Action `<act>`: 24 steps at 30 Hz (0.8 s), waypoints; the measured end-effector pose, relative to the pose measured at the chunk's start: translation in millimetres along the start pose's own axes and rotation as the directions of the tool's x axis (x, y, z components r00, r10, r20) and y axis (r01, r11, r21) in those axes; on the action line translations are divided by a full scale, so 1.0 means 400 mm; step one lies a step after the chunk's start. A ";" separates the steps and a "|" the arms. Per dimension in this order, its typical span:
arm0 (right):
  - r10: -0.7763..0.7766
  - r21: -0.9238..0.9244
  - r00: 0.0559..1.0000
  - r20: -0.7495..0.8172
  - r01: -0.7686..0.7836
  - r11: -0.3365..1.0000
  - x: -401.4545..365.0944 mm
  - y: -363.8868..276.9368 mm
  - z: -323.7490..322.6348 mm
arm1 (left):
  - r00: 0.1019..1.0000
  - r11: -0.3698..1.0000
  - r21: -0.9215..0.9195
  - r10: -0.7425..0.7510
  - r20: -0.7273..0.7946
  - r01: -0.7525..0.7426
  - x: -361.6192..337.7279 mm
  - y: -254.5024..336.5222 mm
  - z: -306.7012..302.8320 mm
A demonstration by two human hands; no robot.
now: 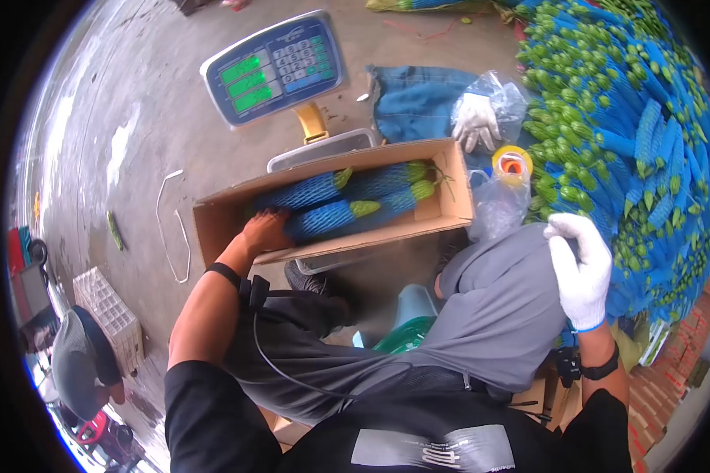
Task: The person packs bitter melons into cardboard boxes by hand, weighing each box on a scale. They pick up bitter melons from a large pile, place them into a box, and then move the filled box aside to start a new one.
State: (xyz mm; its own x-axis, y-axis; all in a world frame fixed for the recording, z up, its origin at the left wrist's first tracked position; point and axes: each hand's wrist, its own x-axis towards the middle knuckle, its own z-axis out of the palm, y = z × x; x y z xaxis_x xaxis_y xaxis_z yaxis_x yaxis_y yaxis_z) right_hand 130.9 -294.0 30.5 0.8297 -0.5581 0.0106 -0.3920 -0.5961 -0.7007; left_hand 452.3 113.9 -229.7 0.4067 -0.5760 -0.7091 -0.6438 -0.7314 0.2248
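Observation:
An open cardboard box (331, 251) holds several green bitter gourds in blue foam-net sleeves. My bare left hand (267, 231) reaches into its left end, fingers closed round the sleeved end of the front bitter gourd (327, 219); some fingertips are hidden. Behind lies another netted bitter gourd (312, 191), with more to the right. In a white glove, my right hand (582, 268) is raised above my right knee, beside a big heap of netted bitter gourds (584, 126). Its thumb and forefinger curl together with nothing visible between them.
The box rests on a scale whose display (274, 67) stands behind it. Right of the box are a tape roll (513, 165), plastic bags (498, 206), a white glove (476, 120) and blue cloth (414, 102). A person (83, 363) bends near a white crate (106, 315).

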 end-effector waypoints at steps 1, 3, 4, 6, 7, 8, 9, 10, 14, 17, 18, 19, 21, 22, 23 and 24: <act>0.016 0.037 1.000 -0.013 -0.015 0.999 0.002 -0.008 0.001 | 0.999 0.997 0.058 0.048 0.004 -0.048 0.015 -0.015 0.023; -0.048 -0.019 0.998 -0.044 0.047 0.999 0.000 0.009 0.004 | 0.993 0.993 0.060 0.101 0.067 -0.105 0.028 -0.031 0.020; -0.092 -0.065 0.994 -0.066 0.088 0.994 0.006 0.000 0.006 | 0.994 0.991 0.102 0.078 0.074 -0.085 0.026 -0.049 0.027; -0.264 -0.180 0.960 -0.091 0.245 0.953 0.014 0.008 0.001 | 0.967 0.960 -0.130 0.242 -0.074 -0.250 -0.008 -0.030 0.005; -0.263 -0.165 0.953 -0.147 0.239 0.957 0.017 0.024 0.005 | 0.964 0.952 -0.152 0.257 -0.074 -0.266 -0.009 -0.015 -0.003; -0.257 -0.074 0.943 -0.211 0.247 0.966 0.014 0.020 0.001 | 0.932 0.928 -0.137 0.324 -0.160 -0.346 -0.006 -0.054 0.021; -0.277 -0.044 0.920 -0.276 0.276 0.960 0.012 0.032 0.006 | 0.915 0.912 -0.155 0.348 -0.203 -0.380 -0.014 -0.037 0.006; -0.268 -0.056 0.910 -0.317 0.265 0.963 0.010 0.036 0.013 | 0.896 0.894 -0.169 0.370 -0.246 -0.416 -0.026 -0.018 -0.011; -0.235 0.073 0.878 -0.417 0.290 0.954 -0.020 0.046 0.038 | 0.897 0.917 -0.082 0.358 -0.258 -0.390 -0.179 0.191 -0.188; -0.228 0.111 0.841 -0.490 0.320 0.941 -0.049 0.064 0.036 | 0.951 0.970 0.044 0.242 -0.193 -0.238 -0.278 0.226 -0.283; -0.206 0.118 0.837 -0.506 0.304 0.945 -0.068 0.074 0.022 | 0.951 0.967 0.067 0.253 -0.178 -0.245 -0.297 0.215 -0.286; -0.212 0.100 0.804 -0.555 0.317 0.943 -0.085 0.089 0.008 | 0.926 0.952 -0.071 0.270 -0.266 -0.298 -0.318 0.194 -0.288; -0.171 0.050 0.810 -0.561 0.239 0.970 -0.127 0.143 -0.035 | 0.950 0.904 -0.326 0.205 -0.235 -0.276 -0.388 0.221 -0.329; -0.096 0.105 0.794 -0.600 0.198 0.975 -0.156 0.185 -0.060 | 0.951 0.908 -0.317 0.208 -0.231 -0.275 -0.401 0.230 -0.325; 0.148 0.178 0.907 -0.395 -0.083 0.981 -0.185 0.231 -0.100 | 0.930 0.877 -0.353 0.229 -0.289 -0.325 -0.409 0.233 -0.318; 0.091 0.144 0.859 -0.503 -0.020 0.989 -0.230 0.321 -0.103 | 0.905 0.843 -0.385 0.245 -0.348 -0.377 -0.415 0.240 -0.316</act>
State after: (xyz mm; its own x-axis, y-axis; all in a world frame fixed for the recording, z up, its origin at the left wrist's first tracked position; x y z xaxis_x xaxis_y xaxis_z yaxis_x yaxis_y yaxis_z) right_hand -12.2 -342.9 -31.1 0.4771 -0.8245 0.3044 -0.3473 -0.4950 -0.7965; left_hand 404.7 93.1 -6.0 0.4355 -0.8277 -0.3538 -0.4464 -0.5399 0.7136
